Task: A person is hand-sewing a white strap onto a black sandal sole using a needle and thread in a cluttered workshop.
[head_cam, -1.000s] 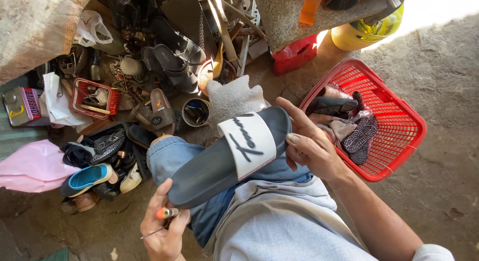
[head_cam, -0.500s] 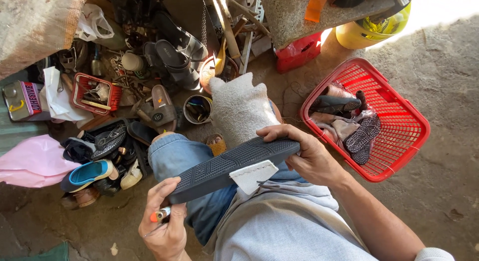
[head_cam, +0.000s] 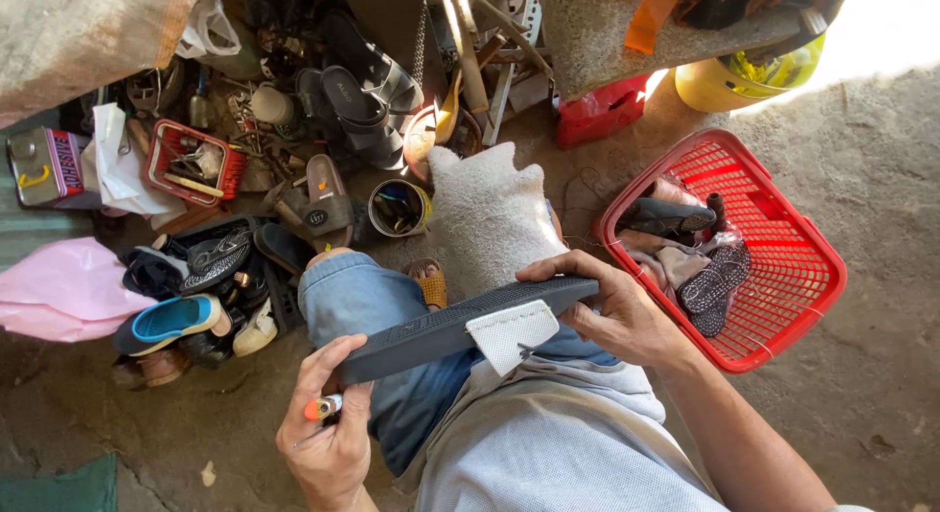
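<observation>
The right hand (head_cam: pixel 627 316) gripped one end of the dark slipper (head_cam: pixel 460 321) and the left hand (head_cam: pixel 328 424), pinching a small orange-tipped tool (head_cam: pixel 321 407), braced the other, sole edge-up over the knees, apparently for inspection.

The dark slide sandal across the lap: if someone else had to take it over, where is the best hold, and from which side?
Probably the bare middle of the sole of the dark slide sandal, between the left hand and the white strap, coming from above. It lies sole-side up and tilted on edge, so a pinch across that thin, ridged edge suits. The right hand covers the far end.
</observation>
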